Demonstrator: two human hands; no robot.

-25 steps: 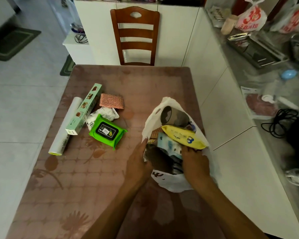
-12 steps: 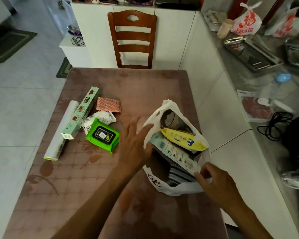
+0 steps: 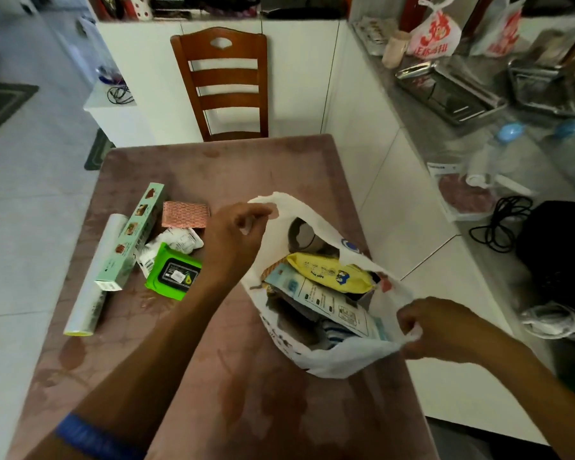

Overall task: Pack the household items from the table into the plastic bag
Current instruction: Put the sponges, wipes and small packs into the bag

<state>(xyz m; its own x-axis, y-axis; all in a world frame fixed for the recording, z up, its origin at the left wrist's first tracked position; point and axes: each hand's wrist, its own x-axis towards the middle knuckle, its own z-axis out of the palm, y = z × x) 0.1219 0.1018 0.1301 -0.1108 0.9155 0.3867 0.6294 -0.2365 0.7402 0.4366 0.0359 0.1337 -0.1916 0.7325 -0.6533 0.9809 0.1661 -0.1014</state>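
The white plastic bag point(image 3: 342, 358) lies open on the right side of the brown table point(image 3: 213, 376). Inside it I see a yellow pack point(image 3: 329, 272), a pale blue-white pack point(image 3: 329, 302) and a dark roll point(image 3: 304, 235). My left hand point(image 3: 238, 240) pinches the bag's far handle. My right hand point(image 3: 440, 328) grips the near handle at the table's right edge. To the left lie a green wipes pack point(image 3: 173, 272), a long green box point(image 3: 133, 237), a clear film roll point(image 3: 95, 277), a white sachet point(image 3: 176, 242) and a pink patterned pack point(image 3: 185, 214).
A wooden chair point(image 3: 224, 84) stands at the table's far end. White cabinets and a cluttered grey counter point(image 3: 478, 134) with bags, metal trays and a black cable run along the right. Tiled floor lies to the left.
Both hands came out of the bag's mouth. My left hand moved up to the far handle and took hold of it; my right hand shifted right and gripped the near handle.
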